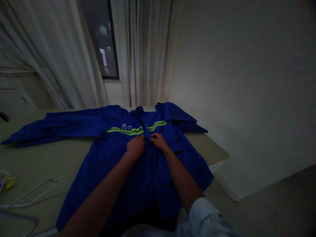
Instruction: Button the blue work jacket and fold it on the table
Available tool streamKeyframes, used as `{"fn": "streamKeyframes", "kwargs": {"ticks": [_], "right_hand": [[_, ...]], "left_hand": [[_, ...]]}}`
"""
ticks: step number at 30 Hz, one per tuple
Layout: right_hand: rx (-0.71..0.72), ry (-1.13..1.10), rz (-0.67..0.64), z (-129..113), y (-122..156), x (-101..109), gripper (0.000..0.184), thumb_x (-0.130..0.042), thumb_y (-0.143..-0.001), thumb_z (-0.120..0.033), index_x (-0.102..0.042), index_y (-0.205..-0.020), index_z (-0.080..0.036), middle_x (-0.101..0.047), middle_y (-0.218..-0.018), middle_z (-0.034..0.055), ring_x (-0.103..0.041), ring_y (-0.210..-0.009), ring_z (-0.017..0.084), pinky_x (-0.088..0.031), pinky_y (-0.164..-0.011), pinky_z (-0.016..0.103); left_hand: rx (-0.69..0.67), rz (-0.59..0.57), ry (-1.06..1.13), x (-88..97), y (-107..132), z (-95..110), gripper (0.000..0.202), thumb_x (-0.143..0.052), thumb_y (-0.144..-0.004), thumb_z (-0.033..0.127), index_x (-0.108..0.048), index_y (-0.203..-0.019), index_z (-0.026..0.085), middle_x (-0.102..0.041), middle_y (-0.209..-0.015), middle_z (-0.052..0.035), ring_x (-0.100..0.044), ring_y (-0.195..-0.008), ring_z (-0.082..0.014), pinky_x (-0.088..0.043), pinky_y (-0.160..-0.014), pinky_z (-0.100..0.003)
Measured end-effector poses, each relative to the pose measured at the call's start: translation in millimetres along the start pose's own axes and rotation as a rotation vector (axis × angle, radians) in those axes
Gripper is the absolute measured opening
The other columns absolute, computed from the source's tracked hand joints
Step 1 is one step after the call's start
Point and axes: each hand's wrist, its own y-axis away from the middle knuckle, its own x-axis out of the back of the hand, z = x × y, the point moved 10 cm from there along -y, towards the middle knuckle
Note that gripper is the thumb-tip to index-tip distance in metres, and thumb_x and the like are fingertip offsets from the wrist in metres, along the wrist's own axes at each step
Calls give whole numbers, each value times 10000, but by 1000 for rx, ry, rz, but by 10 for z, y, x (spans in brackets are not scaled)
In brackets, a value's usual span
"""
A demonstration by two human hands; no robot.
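A blue work jacket [108, 161] lies spread over the table, its front facing up and both sleeves stretched out sideways. Across the chest run yellow-green stripes, with a small white print above them on the left. My left hand [136, 145] is closed on the front placket just under the stripes. Opposite it, my right hand [158, 141] pinches the other front edge between thumb and fingers. The two hands are a short gap apart at the jacket's middle. Below them the front edges hang partly apart. Any button between my fingers is too small to make out.
The pale table [71, 154] ends at a corner on the right, near a bare wall [247, 82]. White wire hangers [29, 197] and a small yellow thing [9, 183] lie at the left. Behind stand long curtains [148, 49] and a dark window [102, 42].
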Motion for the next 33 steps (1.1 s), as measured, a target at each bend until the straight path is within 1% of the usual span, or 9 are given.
{"fn": "streamKeyframes", "kwargs": {"ticks": [2, 4, 6, 9, 13, 19, 22, 27, 33], "right_hand": [[6, -15, 20, -7, -2, 7, 158, -641, -752, -157, -774, -833, -185, -766, -733, -9, -709, -672, 163, -547, -620, 233], [16, -17, 38, -18, 1, 11, 146, -657, -760, -170, -774, -845, -190, -777, -759, -2, -717, -702, 172, -558, -653, 248], [26, -15, 42, -31, 9, 4, 122, -687, -772, -201, -773, -859, -191, -791, -800, 11, -731, -743, 184, -571, -694, 267], [42, -9, 36, -62, 26, -16, 134, -724, -785, -244, -775, -895, -186, -804, -853, 32, -745, -790, 199, -581, -743, 287], [72, 17, 30, -134, 64, -33, 169, -719, -786, -243, -790, -927, -181, -802, -851, 39, -738, -788, 200, -569, -746, 284], [112, 66, 31, -212, 112, -40, 169, -694, -802, -247, -805, -914, -189, -800, -843, 35, -727, -767, 194, -552, -738, 282], [120, 79, 31, -217, 113, -41, 190, -672, -808, -234, -808, -932, -185, -806, -867, 43, -727, -768, 195, -556, -753, 289], [137, 88, 23, -216, 106, -41, 215, -661, -811, -248, -813, -952, -189, -805, -869, 44, -726, -770, 199, -554, -745, 290], [173, 81, -5, -268, 123, -63, 194, -678, -796, -268, -808, -909, -181, -801, -871, 50, -719, -783, 202, -538, -748, 286]], "left_hand": [[-13, 19, 0, -1, -80, 68, 248, -476, -1000, 227, -701, -1101, 202, -706, -1073, -152, -673, -988, -289, -484, -865, -388], [-40, 47, 4, -26, -118, 90, 295, -432, -1017, 222, -724, -1054, 208, -685, -1127, -155, -651, -1069, -292, -478, -903, -383], [-66, 90, 52, -51, -133, 62, 330, -413, -1034, 255, -739, -1040, 205, -662, -1157, -161, -626, -1114, -301, -475, -938, -389], [-99, 124, 163, -105, -153, -10, 342, -407, -1036, 243, -744, -1048, 186, -662, -1122, -151, -625, -1090, -290, -474, -974, -385], [-93, 112, 219, -173, -188, -73, 333, -415, -1010, 161, -737, -1096, 168, -675, -1124, -135, -637, -1099, -263, -473, -998, -350], [-103, 97, 273, -180, -170, -91, 309, -462, -997, 173, -743, -1124, 173, -683, -1116, -126, -660, -1067, -249, -494, -974, -333], [-102, 88, 286, -186, -159, -115, 271, -505, -983, 180, -758, -1080, 189, -688, -1093, -110, -662, -1063, -241, -494, -965, -318], [-71, 105, 277, -157, -145, -138, 259, -499, -1016, 235, -750, -1052, 185, -679, -1087, -110, -655, -1064, -246, -488, -967, -330], [-32, 114, 258, -127, -129, -132, 255, -484, -1023, 230, -730, -1056, 168, -682, -1110, -128, -655, -1065, -259, -496, -963, -357]]}}
